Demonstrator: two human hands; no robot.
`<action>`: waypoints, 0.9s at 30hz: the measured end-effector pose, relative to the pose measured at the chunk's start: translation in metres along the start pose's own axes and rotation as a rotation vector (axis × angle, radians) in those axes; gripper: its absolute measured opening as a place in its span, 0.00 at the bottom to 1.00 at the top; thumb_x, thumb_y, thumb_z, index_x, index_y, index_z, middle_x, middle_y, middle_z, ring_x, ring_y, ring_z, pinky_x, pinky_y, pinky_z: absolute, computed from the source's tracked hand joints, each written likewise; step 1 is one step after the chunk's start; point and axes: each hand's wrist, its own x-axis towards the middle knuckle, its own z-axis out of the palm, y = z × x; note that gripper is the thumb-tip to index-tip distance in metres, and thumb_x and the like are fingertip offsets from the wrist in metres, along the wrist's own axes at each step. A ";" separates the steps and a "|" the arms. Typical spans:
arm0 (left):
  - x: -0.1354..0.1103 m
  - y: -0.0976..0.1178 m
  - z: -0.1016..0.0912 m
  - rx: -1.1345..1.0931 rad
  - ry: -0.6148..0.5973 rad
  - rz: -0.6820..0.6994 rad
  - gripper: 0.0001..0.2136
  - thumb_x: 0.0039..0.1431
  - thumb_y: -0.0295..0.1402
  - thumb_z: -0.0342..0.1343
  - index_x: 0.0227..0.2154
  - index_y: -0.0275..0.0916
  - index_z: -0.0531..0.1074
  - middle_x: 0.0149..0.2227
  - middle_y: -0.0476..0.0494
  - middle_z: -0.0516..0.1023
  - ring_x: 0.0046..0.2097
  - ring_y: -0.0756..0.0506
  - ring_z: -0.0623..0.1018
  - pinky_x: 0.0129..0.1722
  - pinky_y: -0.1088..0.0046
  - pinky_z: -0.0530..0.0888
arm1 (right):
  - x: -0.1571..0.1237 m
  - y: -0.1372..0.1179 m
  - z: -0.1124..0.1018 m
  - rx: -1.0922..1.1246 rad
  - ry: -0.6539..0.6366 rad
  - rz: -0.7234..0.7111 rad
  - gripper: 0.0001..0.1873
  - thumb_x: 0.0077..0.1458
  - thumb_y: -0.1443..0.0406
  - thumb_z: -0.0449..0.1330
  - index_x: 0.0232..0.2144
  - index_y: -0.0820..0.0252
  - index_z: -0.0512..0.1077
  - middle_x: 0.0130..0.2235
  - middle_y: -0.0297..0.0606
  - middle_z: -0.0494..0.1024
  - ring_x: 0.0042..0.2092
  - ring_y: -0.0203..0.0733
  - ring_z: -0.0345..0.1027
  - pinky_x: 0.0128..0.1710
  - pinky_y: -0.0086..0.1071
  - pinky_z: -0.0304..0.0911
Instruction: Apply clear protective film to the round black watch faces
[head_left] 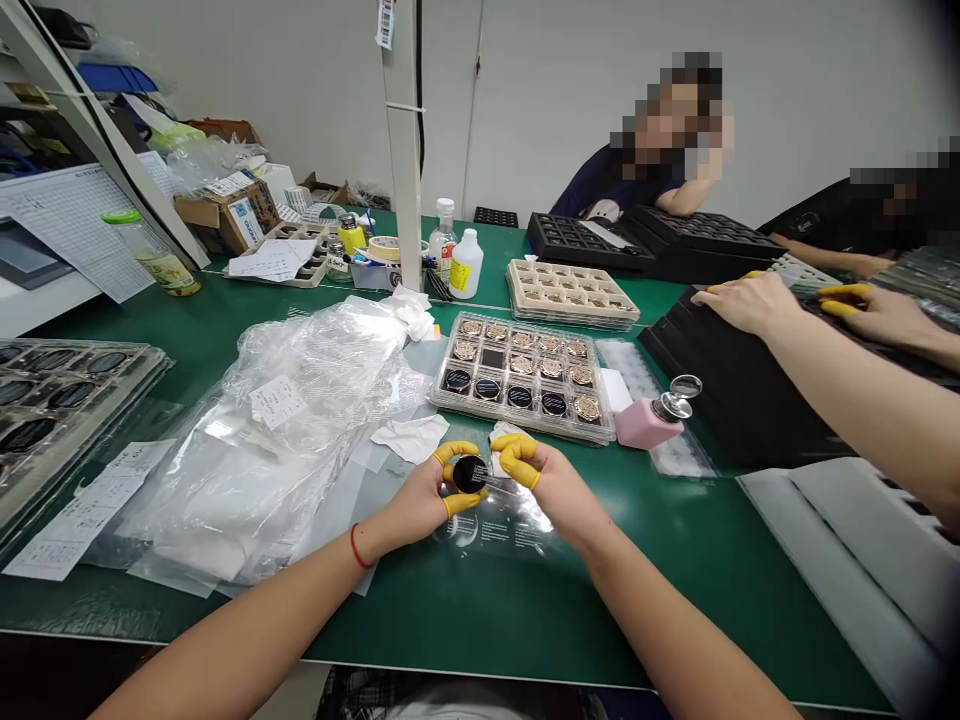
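Note:
My left hand (421, 498), with yellow finger cots, grips a round black-faced watch case (469, 475) by its edge. Faint pale lettering shows on the black face. Close beside it, my right hand (561, 488) pinches a small white cloth (496, 466), partly hidden by the fingers. Whether cloth and case touch I cannot tell. Just beyond my hands lies a clear plastic tray (517, 420) of watch cases, some gold-coloured, several black-faced, with one compartment holding none. Under my hands is a clear sheet (491, 535) with printed text.
A pink pump bottle (649, 425) stands right of the tray. Plastic bags (225, 490) and a crumpled white cloth (411, 437) lie left. Another tray (574, 290) and a white bottle (466, 265) are behind. A co-worker's hands (750, 303) reach over black trays at right; another person sits beyond.

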 end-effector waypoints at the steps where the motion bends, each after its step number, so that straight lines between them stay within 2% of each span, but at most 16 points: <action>1: -0.001 0.000 0.002 -0.028 -0.030 0.004 0.22 0.49 0.32 0.60 0.48 0.43 0.62 0.38 0.46 0.74 0.37 0.47 0.75 0.38 0.70 0.72 | 0.000 0.001 0.004 0.012 -0.007 0.016 0.09 0.47 0.59 0.60 0.25 0.59 0.68 0.42 0.39 0.72 0.43 0.42 0.65 0.43 0.35 0.61; 4: -0.002 0.001 0.006 -0.102 -0.100 0.009 0.21 0.50 0.30 0.59 0.48 0.43 0.62 0.40 0.46 0.75 0.40 0.46 0.76 0.40 0.69 0.72 | 0.000 0.005 0.014 0.039 -0.017 0.055 0.08 0.46 0.60 0.59 0.24 0.59 0.67 0.37 0.37 0.73 0.38 0.40 0.66 0.40 0.34 0.62; 8: -0.003 0.002 0.006 -0.112 -0.108 0.005 0.21 0.50 0.30 0.59 0.48 0.42 0.62 0.41 0.45 0.75 0.41 0.46 0.76 0.40 0.69 0.72 | 0.001 0.008 0.017 0.061 -0.016 0.081 0.06 0.46 0.62 0.59 0.24 0.60 0.68 0.31 0.34 0.72 0.34 0.38 0.65 0.37 0.31 0.62; 11: -0.004 0.005 0.005 -0.093 -0.110 -0.006 0.21 0.51 0.29 0.59 0.48 0.42 0.62 0.40 0.45 0.75 0.39 0.46 0.76 0.38 0.70 0.72 | 0.001 0.009 0.016 0.028 -0.016 0.061 0.05 0.46 0.64 0.58 0.25 0.60 0.68 0.31 0.34 0.72 0.35 0.38 0.65 0.37 0.31 0.62; 18: -0.003 0.005 0.005 -0.118 -0.102 -0.007 0.21 0.50 0.29 0.60 0.47 0.41 0.62 0.41 0.44 0.75 0.41 0.46 0.76 0.41 0.69 0.72 | 0.000 0.005 0.016 -0.063 0.003 0.030 0.06 0.46 0.62 0.58 0.25 0.60 0.67 0.32 0.35 0.72 0.36 0.39 0.65 0.38 0.32 0.62; 27: -0.004 0.005 0.005 -0.119 -0.102 -0.016 0.21 0.49 0.29 0.60 0.47 0.41 0.62 0.38 0.46 0.75 0.39 0.47 0.76 0.39 0.71 0.71 | -0.002 0.004 0.017 -0.053 0.023 0.037 0.06 0.46 0.62 0.57 0.25 0.60 0.66 0.32 0.35 0.71 0.35 0.38 0.65 0.36 0.31 0.62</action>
